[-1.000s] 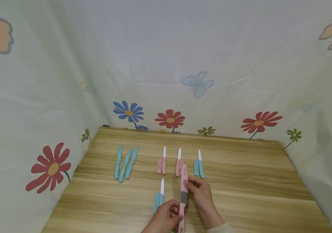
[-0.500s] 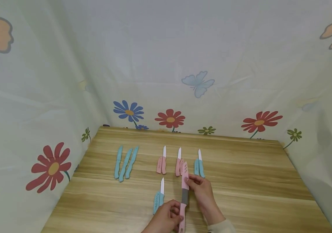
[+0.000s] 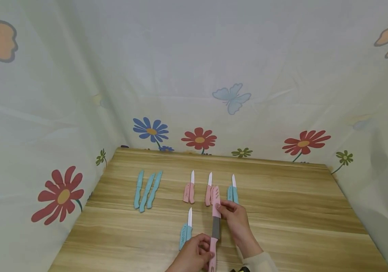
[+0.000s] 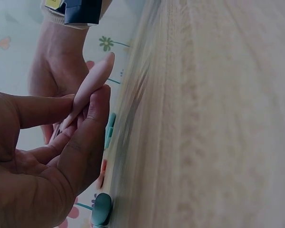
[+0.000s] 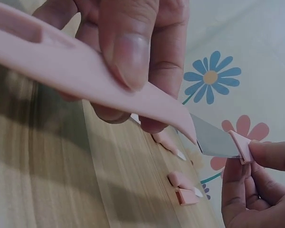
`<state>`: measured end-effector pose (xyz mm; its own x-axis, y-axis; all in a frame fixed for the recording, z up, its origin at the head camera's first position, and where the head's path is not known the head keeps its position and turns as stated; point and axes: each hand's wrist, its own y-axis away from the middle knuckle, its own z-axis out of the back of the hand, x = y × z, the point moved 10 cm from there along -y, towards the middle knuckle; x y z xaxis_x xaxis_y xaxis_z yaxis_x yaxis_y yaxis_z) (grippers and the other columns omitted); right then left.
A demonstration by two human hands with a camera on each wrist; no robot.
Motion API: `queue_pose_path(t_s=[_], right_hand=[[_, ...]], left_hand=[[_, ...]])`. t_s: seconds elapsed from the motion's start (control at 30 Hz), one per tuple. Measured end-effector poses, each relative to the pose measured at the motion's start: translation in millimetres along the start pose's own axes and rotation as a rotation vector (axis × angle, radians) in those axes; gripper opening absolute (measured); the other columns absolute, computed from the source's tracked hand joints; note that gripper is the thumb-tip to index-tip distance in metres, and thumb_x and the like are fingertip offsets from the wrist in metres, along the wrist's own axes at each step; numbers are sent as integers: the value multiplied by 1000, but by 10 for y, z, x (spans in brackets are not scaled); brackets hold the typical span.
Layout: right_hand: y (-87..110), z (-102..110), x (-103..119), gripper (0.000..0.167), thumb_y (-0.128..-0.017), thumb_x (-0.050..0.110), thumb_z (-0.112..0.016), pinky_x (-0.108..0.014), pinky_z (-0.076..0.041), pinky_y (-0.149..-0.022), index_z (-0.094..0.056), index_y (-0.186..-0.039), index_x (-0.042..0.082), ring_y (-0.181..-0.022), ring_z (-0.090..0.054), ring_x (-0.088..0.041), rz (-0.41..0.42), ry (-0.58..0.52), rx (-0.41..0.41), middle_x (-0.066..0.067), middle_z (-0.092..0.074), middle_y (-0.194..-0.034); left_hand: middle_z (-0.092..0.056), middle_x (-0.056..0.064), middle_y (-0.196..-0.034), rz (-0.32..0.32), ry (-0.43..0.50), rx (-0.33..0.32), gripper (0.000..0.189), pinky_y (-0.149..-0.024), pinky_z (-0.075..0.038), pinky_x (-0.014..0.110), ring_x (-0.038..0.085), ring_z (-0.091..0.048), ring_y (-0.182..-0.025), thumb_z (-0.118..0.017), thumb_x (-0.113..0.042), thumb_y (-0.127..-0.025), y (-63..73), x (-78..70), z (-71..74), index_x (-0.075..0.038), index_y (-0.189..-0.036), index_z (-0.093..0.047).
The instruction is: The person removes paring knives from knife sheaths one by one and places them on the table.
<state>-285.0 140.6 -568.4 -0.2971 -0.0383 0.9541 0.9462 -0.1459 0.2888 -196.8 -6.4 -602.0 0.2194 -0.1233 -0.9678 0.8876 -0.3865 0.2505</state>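
Note:
My left hand [image 3: 192, 255] grips the handle [image 3: 212, 251] of a pink knife held above the table. My right hand [image 3: 236, 221] pinches the pink slotted sheath [image 3: 216, 194] between thumb and fingers. A stretch of grey blade [image 3: 216, 227] shows between handle and sheath; the tip is hidden inside the sheath. In the right wrist view, the left thumb [image 5: 130, 57] presses on the handle while the sheath [image 5: 242, 147] sits in the right fingers. Beside my left hand lies a teal paring knife [image 3: 189, 219] with its teal sheath [image 3: 183, 236].
Two pink paring knives [image 3: 192, 190] [image 3: 208, 194] lie farther back, each beside a pink sheath. A teal knife [image 3: 235, 192] with its sheath lies to their right, partly behind my right hand. Three sheathed teal knives [image 3: 147, 192] lie at left. A flowered curtain [image 3: 265, 105] surrounds the wooden table.
My right hand has moved the sheath away from the handle, toward the back of the table, so more grey blade shows. The left hand has stayed nearly still.

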Motion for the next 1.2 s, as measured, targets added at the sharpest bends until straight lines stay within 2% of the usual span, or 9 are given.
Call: queue_pose_path(t_s=[0.2, 0.43, 0.73, 1.2], right_hand=[[-3, -10, 25, 29, -98, 11, -70, -21, -56, -72, -70, -121, -6, -83, -67, -9, 14, -12, 4, -6, -76, -102], [-20, -3, 48, 30, -99, 13, -70, -21, -56, -72, -69, -122, -6, -84, -66, -8, 25, -13, 7, -2, -75, -101], [-80, 22, 69, 30, -96, 10, -72, -20, -56, -70, -69, -122, -7, -81, -66, -7, 35, -50, -7, 1, -75, -93], [-146, 103, 103, 33, -97, 11, -72, -19, -56, -72, -67, -125, -6, -81, -67, -6, 35, -61, -31, -1, -75, -98]], left_hand=[[-64, 4, -88, -6, -26, -3, 21, -57, -56, 23, 14, -62, -73, -71, 2, -91, 8, -18, 8, -5, -110, -65], [-65, 4, -89, 35, -26, 2, 21, -58, -54, 24, 15, -62, -76, -71, 0, -92, 8, 15, 4, -6, -112, -66], [-64, 5, -89, 46, -20, 14, 21, -57, -54, 24, 15, -63, -75, -71, 0, -92, 15, 16, -7, -6, -112, -66], [-64, 4, -89, 38, -41, 25, 19, -58, -53, 24, 15, -63, -75, -71, 0, -92, 21, 19, -22, -7, -109, -66]])
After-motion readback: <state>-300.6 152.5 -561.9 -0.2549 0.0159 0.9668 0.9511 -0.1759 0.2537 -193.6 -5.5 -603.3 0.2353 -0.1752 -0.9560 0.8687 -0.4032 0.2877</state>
